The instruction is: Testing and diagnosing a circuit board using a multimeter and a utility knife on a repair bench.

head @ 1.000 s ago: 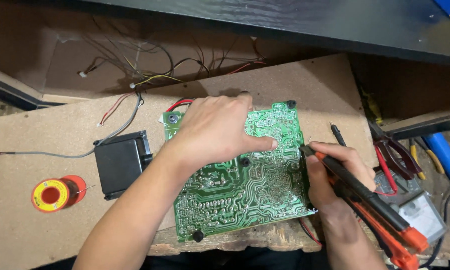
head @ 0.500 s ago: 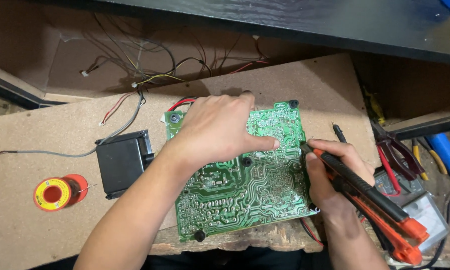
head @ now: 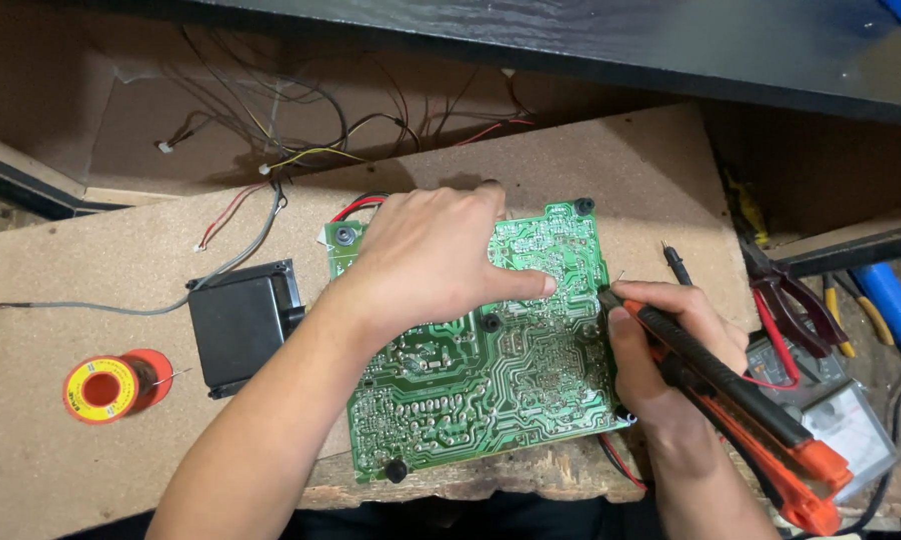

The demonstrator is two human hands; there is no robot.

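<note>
Green circuit board (head: 471, 380) lies flat, solder side up, on the brown fibreboard bench, slightly rotated, near edge at the bench's ragged front lip; black standoffs at its corners, red and black wires leaving the far-left corner. Orange-and-black soldering iron (head: 731, 400) lies at a slant, tip touching the board's right edge, handle running back toward lower right.

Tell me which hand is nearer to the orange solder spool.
Left. The left hand presses flat on the green circuit board, to the right of the solder spool. The right hand holds an orange tool beyond the board's far edge.
</note>
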